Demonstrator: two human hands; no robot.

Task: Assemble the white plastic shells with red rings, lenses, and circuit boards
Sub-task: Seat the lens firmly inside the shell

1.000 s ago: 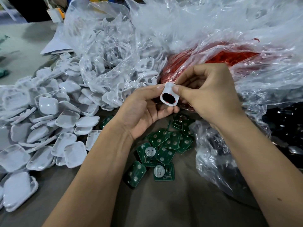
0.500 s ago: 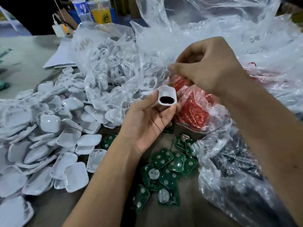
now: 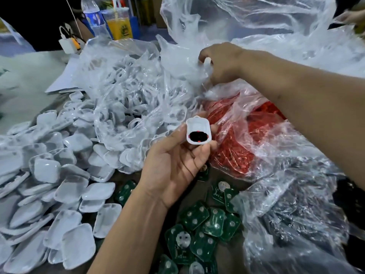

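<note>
Left hand (image 3: pixel 173 167), palm up, held a white plastic shell (image 3: pixel 198 131) between thumb and fingertips, its hollow side facing the camera; a dark lens ringed with red sat in the lower part of the shell. Right hand (image 3: pixel 221 64) reached forward over the piles, its fingers curled into the crumpled clear plastic bag (image 3: pixel 177 62) of white parts and gripping the film; whether it also held a part could not be told. Just right of the held shell lay a clear bag of red rings (image 3: pixel 243 139), partly under the right forearm. Below the left wrist, green circuit boards (image 3: pixel 199 230) were scattered on the counter (image 3: pixel 227 260), several overlapping, some carrying a round white dome. To the left, a loose heap of white shells (image 3: pixel 59 186) covered the counter, spilling from the open bag behind it. At lower right a further clear bag (image 3: pixel 300 224) held dark parts, too blurred to identify. At the far edge stood a water bottle (image 3: pixel 93 16) and a cup of orange drink (image 3: pixel 120 24), side by side, with a white charger (image 3: pixel 67 43) near them
</note>
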